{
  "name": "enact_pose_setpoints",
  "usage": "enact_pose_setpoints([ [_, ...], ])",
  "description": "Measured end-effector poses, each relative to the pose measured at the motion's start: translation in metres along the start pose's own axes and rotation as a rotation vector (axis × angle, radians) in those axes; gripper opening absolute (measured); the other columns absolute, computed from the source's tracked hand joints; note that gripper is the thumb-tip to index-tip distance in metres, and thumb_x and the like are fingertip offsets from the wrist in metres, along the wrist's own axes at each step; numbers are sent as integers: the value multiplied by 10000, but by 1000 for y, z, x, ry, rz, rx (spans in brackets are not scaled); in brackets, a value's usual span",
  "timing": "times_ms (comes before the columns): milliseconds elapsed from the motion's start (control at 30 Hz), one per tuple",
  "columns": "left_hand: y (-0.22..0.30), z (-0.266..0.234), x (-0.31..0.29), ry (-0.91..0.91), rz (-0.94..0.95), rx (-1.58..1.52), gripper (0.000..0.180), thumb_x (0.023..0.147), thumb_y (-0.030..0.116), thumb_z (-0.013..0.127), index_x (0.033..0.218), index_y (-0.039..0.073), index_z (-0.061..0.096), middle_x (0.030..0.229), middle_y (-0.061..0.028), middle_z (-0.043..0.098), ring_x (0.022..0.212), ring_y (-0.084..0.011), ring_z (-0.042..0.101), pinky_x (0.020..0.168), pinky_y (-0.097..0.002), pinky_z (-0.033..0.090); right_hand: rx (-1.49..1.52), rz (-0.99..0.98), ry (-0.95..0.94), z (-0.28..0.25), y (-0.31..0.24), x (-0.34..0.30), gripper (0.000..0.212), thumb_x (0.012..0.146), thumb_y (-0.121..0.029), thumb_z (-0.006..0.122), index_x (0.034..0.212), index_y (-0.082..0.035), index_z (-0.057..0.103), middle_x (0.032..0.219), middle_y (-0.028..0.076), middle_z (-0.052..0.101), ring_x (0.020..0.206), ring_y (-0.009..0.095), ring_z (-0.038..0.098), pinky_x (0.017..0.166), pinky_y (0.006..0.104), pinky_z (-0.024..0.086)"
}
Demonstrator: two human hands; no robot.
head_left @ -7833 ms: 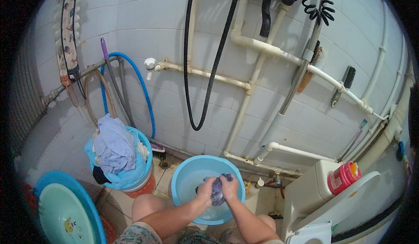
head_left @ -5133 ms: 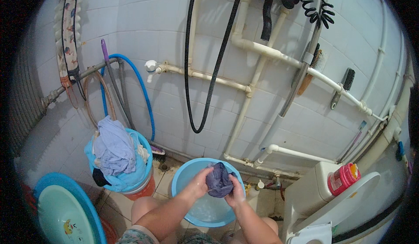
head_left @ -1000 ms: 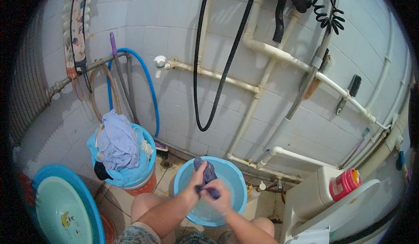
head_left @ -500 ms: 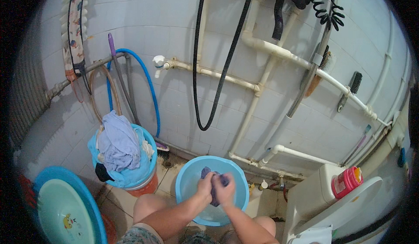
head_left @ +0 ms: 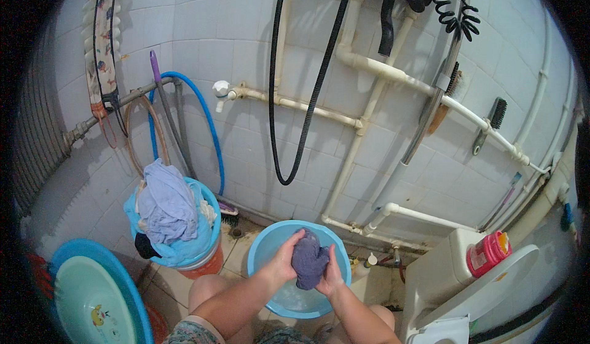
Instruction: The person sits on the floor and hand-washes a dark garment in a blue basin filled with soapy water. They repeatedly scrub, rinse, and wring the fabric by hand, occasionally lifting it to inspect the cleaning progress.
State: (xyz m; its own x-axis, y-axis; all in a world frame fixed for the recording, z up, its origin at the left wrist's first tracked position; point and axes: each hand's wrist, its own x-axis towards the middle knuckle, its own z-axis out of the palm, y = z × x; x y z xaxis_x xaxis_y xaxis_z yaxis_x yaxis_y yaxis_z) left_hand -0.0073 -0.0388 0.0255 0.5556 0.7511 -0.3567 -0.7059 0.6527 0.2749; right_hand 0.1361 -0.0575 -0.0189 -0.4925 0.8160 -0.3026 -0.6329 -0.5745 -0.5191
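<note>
Tiled wall behind, both hands, left [head_left: 284, 263] and right [head_left: 332, 274], clench a purple cloth [head_left: 309, 260] over a blue basin [head_left: 265, 253], laundry bucket [head_left: 209, 236] at nine o'clock.

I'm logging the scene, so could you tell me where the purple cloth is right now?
The purple cloth is low centre, gripped between left hand and right hand above the blue basin.

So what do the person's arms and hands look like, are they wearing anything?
Both forearms are bare, with no sleeves in view. The left hand and right hand wear no gloves. No watch or bracelet shows; rings are too small to tell.
</note>
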Motion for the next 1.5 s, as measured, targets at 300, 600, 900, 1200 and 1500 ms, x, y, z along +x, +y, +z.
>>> enact_pose_setpoints([
  [300, 5, -7, 8, 176, 338, 317, 393, 844, 383, 569, 1019, 31, 543, 917, -75, 597, 796, -193, 596, 737, -341, 493, -231, -214, 12, 17, -20, -10, 512, 833, -426, 542, 1206, -81, 484, 1131, 88, 553, 1026, 230, 532, 919, 384, 400],
  [600, -9, -42, 34, 359, 372, 241, 407, 809, 384, 621, 1035, 65, 509, 873, -78, 572, 785, -192, 575, 698, -345, 484, -1163, -996, 485, 67, 1, -25, 138, 750, -54, 664, 864, -27, 591, 825, 37, 614, 745, 128, 558, 694, 264, 449],
  [900, -59, -23, 33, 373, 421, 62, 180, 781, 193, 639, 837, 34, 575, 807, -34, 567, 692, -159, 560, 635, -314, 470, -1202, -978, 760, 20, 1, 19, 181, 707, -161, 692, 819, -63, 588, 763, 111, 582, 726, 284, 562, 710, 363, 432],
  [1200, -33, -42, 42, 358, 498, 79, 221, 825, 218, 602, 893, 15, 546, 790, -80, 563, 651, -206, 564, 576, -353, 483, -1427, -1216, 321, 49, 26, -8, 127, 762, -72, 639, 804, -45, 522, 827, 63, 539, 803, 188, 531, 757, 288, 413],
  [1500, 6, -13, 20, -59, 174, 198, 325, 823, 209, 540, 1098, 39, 513, 1031, -91, 577, 937, -214, 571, 876, -351, 430, 134, -298, 10, 4, -34, -13, 595, 857, -568, 385, 1211, -95, 463, 1225, 143, 492, 1117, 296, 462, 965, 460, 341],
])
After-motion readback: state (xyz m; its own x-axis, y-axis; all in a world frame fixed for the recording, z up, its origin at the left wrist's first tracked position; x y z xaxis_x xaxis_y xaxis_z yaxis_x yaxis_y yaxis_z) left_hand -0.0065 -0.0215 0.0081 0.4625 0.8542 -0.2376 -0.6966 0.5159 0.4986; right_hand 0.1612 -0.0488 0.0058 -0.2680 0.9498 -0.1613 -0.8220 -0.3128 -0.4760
